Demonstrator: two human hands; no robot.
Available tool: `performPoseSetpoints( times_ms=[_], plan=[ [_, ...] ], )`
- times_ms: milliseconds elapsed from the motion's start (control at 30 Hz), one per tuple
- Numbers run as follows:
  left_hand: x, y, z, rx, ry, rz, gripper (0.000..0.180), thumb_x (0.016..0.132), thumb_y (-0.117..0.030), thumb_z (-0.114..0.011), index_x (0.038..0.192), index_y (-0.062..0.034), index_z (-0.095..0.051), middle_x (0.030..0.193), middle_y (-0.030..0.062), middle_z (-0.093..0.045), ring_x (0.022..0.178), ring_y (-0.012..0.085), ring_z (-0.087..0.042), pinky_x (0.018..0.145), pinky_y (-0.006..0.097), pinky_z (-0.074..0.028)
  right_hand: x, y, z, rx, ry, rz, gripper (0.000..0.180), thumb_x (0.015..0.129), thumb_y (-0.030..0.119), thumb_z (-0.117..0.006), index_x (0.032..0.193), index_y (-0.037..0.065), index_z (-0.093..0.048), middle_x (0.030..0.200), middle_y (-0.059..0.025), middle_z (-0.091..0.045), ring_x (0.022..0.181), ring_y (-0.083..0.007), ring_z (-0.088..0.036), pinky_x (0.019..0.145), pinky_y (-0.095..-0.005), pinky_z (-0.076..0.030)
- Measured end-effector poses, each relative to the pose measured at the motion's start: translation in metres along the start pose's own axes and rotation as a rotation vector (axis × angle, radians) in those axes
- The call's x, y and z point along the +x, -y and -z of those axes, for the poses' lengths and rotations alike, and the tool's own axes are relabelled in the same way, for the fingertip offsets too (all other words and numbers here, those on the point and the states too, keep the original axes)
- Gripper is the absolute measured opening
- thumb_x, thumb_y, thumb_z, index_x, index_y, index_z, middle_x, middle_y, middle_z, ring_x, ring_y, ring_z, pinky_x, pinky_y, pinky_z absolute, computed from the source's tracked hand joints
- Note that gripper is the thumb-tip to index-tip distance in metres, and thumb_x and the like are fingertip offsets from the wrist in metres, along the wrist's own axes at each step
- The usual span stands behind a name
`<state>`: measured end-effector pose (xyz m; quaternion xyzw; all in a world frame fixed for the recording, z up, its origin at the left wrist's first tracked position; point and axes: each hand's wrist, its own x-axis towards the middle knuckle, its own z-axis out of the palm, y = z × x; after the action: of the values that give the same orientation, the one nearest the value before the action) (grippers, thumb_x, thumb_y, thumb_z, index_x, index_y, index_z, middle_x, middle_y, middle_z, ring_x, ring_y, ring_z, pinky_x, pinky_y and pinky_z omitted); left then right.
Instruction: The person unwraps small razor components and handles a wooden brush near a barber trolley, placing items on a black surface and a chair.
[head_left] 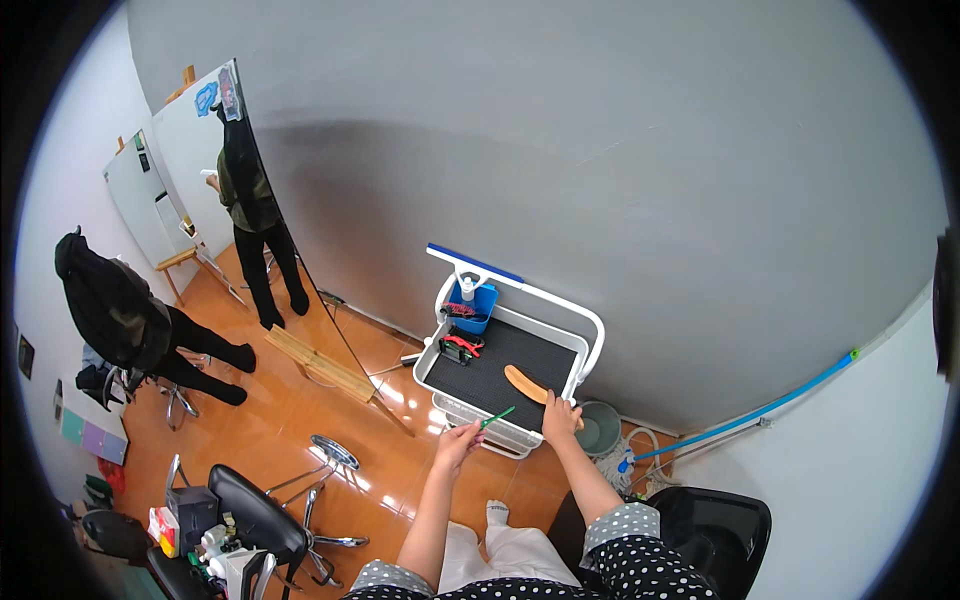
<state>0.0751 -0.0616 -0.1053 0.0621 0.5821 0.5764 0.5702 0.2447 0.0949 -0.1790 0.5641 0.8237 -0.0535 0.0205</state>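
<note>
My left hand (458, 447) grips a thin green stick-like tool (498, 417), its tip pointing up to the right. My right hand (561, 420) is closed around a long, curved tan piece (525, 384), perhaps a wooden brush or comb; its exact kind is too small to tell. Both hands are over the near edge of a white trolley (568, 372) with a dark ribbed mat (505, 362). On the mat, left of the tan piece, lie red and black small tools (461, 347). A blue bin (481, 305) in the far left corner holds a white-capped bottle (467, 288) and a brush.
A grey bucket (599, 428) and a blue hose (760, 405) are right of the trolley. A black chair (725, 525) is close on my right. At left are a large mirror (190, 150), a wooden bench (325, 368), a cluttered black chair (262, 515) and a standing person (120, 300).
</note>
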Motion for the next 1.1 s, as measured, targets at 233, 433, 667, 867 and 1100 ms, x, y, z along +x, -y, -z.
performPoseSetpoints(
  times_ms=[233,433,667,867,1100],
  plan=[
    [0.008,-0.017,0.0,-0.122,-0.043,-0.066,0.021,0.08,-0.024,-0.065,0.086,-0.0036,-0.062,0.079,0.0028,-0.063,0.067,0.0064,-0.055,0.064,0.018,-0.046,-0.006,0.01,0.087,0.564,0.221,-0.113,0.036,0.084,0.018,-0.05,0.118,0.005,-0.048,0.107,-0.0111,-0.059,0.097,-0.0254,-0.058,0.08,-0.0352,-0.043],
    [0.018,-0.049,-0.028,-0.115,-0.024,-0.172,0.019,0.08,-0.021,-0.064,0.089,-0.004,-0.063,0.079,0.0032,-0.063,0.067,0.0053,-0.055,0.062,0.017,-0.045,-0.043,0.012,0.123,1.14,0.017,0.169,0.044,0.086,0.027,-0.053,0.125,0.011,-0.044,0.121,-0.0124,-0.051,0.107,-0.0211,-0.053,0.088,-0.029,-0.039],
    [0.048,-0.098,-0.039,-0.118,0.128,-0.173,0.018,0.081,-0.02,-0.064,0.089,-0.0046,-0.063,0.079,0.0024,-0.064,0.066,0.0047,-0.056,0.064,0.017,-0.045,-0.036,0.015,0.171,1.024,0.094,0.037,0.045,0.085,0.017,-0.056,0.128,0.014,-0.042,0.121,-0.0044,-0.053,0.094,-0.0073,-0.05,0.084,-0.0234,-0.039],
    [0.07,-0.142,-0.052,-0.037,0.25,-0.188,0.019,0.08,-0.021,-0.065,0.089,-0.0044,-0.064,0.08,0.0024,-0.064,0.067,0.0048,-0.056,0.064,0.017,-0.045,-0.016,0.019,0.168,1.126,-0.034,0.148,0.044,0.084,0.019,-0.058,0.126,0.02,-0.045,0.11,-0.0014,-0.059,0.079,-0.0075,-0.052,0.076,-0.0248,-0.043],
    [0.089,-0.183,-0.056,0.047,0.31,-0.187,0.02,0.08,-0.024,-0.065,0.087,-0.0057,-0.063,0.081,0.002,-0.063,0.07,0.0063,-0.056,0.066,0.019,-0.046,-0.005,0.047,0.212,1.224,0.21,0.004,0.043,0.084,0.015,-0.058,0.126,0.012,-0.046,0.089,0.0034,-0.062,0.058,-0.0082,-0.047,0.06,-0.0206,-0.042]
  ],
)
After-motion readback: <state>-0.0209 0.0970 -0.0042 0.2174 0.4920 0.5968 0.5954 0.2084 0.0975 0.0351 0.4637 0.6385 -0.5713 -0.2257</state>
